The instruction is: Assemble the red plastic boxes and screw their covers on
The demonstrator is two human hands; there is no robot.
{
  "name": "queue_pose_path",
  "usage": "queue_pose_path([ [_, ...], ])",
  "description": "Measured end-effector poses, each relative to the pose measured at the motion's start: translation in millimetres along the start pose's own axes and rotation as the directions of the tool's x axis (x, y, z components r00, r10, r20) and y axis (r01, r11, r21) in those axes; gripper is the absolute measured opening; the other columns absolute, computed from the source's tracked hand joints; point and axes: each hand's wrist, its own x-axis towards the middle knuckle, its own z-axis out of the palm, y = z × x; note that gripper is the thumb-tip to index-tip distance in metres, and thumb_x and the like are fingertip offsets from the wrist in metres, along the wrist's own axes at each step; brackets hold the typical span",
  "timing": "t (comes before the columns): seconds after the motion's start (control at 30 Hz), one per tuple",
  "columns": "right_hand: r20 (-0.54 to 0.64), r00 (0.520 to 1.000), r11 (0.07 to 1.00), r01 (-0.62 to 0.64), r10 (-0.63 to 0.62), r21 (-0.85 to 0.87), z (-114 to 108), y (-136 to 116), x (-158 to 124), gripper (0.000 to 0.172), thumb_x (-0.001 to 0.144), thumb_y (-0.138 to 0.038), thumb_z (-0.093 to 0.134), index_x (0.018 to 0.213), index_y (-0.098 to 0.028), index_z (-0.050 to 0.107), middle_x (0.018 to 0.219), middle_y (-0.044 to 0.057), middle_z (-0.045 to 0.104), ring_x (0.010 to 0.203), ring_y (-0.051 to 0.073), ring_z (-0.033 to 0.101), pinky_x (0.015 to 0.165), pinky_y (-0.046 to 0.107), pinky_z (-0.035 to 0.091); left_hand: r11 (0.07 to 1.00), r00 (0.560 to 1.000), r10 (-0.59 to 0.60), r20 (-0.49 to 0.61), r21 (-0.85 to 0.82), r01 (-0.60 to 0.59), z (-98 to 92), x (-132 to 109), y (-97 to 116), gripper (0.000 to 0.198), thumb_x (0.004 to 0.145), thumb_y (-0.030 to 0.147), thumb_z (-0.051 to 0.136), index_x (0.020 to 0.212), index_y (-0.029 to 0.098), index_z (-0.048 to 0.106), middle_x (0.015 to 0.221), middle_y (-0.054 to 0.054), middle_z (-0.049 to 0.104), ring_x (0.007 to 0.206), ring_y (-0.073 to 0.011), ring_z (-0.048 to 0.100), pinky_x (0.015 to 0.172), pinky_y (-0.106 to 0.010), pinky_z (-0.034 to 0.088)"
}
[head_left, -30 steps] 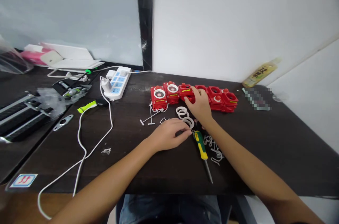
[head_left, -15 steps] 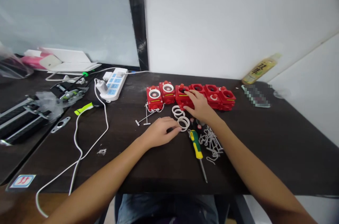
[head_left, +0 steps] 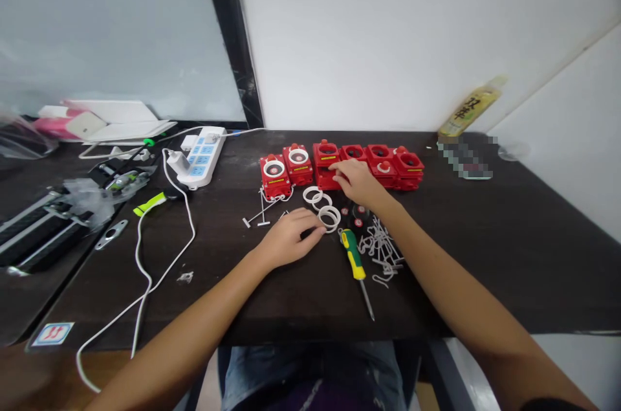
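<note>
My right hand (head_left: 356, 182) reaches over the row of red plastic housings, its fingers apart at the front of the third housing (head_left: 326, 153). Whether the fingertips press on it is hard to see. My left hand (head_left: 291, 237) lies on the table, thumb and fingers apart, its tips beside overlapping white rings (head_left: 330, 230). At the left of the row, two red housings (head_left: 275, 188) carry white rings and have T-ended metal pieces in front. Black round parts with red centres (head_left: 359, 213) sit near my right wrist, by a pile of bent metal pieces (head_left: 383, 248).
A green and yellow screwdriver (head_left: 354, 255) points toward the table's front edge. To the left are a white power strip (head_left: 206, 158), a looping white cable (head_left: 140, 255) and black-and-silver hardware (head_left: 46, 226). A yellow bottle (head_left: 470, 110) stands at the back right.
My right hand has shifted back from the third housing's round opening to its front side. My left hand stays by the white rings. The view has tilted slightly.
</note>
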Motion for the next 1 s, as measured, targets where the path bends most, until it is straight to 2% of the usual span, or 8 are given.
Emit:
queue_pose_path([
  [0.13,0.014,1.0,0.997,0.022,-0.021,-0.07,-1,-4,6,0.029,0.101,-0.019,0.045,0.102,-0.016,0.074,0.107,0.015,0.073,0.107,0.031,0.058,0.096,0.047,0.038,0.985,0.988,-0.099,-0.122,0.125,0.115,-3.9,9,-8,0.017,0.105,0.029,0.054,0.106,0.02,0.068,0.112,-0.009,0.074,0.108,-0.0251,0.066,0.101,-0.043,0.051],
  [0.23,0.013,1.0,0.991,0.025,-0.024,-0.128,-1,-7,7,0.029,0.101,-0.019,0.046,0.102,-0.016,0.074,0.105,0.015,0.072,0.107,0.031,0.057,0.094,0.047,0.036,0.95,0.98,-0.17,-0.105,0.245,0.191,-1.7,20,-15,0.018,0.102,0.03,0.059,0.115,0.019,0.065,0.121,-0.012,0.071,0.117,-0.03,0.062,0.107,-0.049,0.049],
  [0.33,0.018,1.0,0.984,0.013,-0.01,-0.176,2,-8,7,0.027,0.102,-0.018,0.047,0.102,-0.016,0.074,0.105,0.015,0.071,0.108,0.031,0.056,0.095,0.046,0.035,0.937,0.979,-0.195,-0.062,0.283,0.205,5.3,31,-19,0.018,0.102,0.033,0.059,0.113,0.02,0.06,0.118,-0.012,0.071,0.114,-0.0306,0.062,0.106,-0.05,0.049],
  [0.53,0.024,1.0,0.97,0.015,-0.009,-0.242,8,-7,4,0.029,0.102,-0.015,0.045,0.098,-0.016,0.074,0.104,0.015,0.071,0.11,0.031,0.054,0.094,0.046,0.033,0.938,0.975,-0.221,-0.024,0.267,0.219,15.8,35,-15,0.016,0.102,0.033,0.055,0.112,0.022,0.053,0.114,-0.011,0.068,0.111,-0.031,0.061,0.1,-0.05,0.05],
  [0.77,0.038,0.999,0.971,0.01,-0.001,-0.241,14,-7,1,0.028,0.099,-0.013,0.047,0.095,-0.015,0.075,0.103,0.017,0.073,0.106,0.032,0.055,0.091,0.046,0.034,0.957,0.978,-0.204,-0.044,0.202,0.208,14.1,28,-22,0.014,0.1,0.026,0.055,0.114,0.022,0.056,0.117,-0.01,0.069,0.114,-0.0294,0.061,0.104,-0.049,0.049],
  [0.9,0.003,1.0,0.983,0.01,-0.01,-0.182,7,-9,-5,0.028,0.1,-0.016,0.047,0.11,-0.015,0.073,0.113,0.016,0.073,0.115,0.032,0.057,0.097,0.047,0.035,0.976,0.986,-0.139,-0.091,0.157,0.152,3.2,27,-31,0.017,0.102,0.023,0.053,0.118,0.021,0.059,0.12,-0.01,0.07,0.116,-0.0266,0.062,0.105,-0.045,0.049],
  [1.0,-0.047,0.999,0.996,-0.005,0.001,-0.084,-6,-15,-10,0.028,0.101,-0.02,0.047,0.114,-0.016,0.072,0.116,0.015,0.073,0.117,0.031,0.059,0.1,0.046,0.037,0.976,0.979,-0.141,-0.148,0.142,0.162,-15.4,29,-34,0.02,0.102,0.024,0.053,0.121,0.02,0.061,0.121,-0.01,0.071,0.114,-0.0249,0.065,0.103,-0.042,0.051],
])
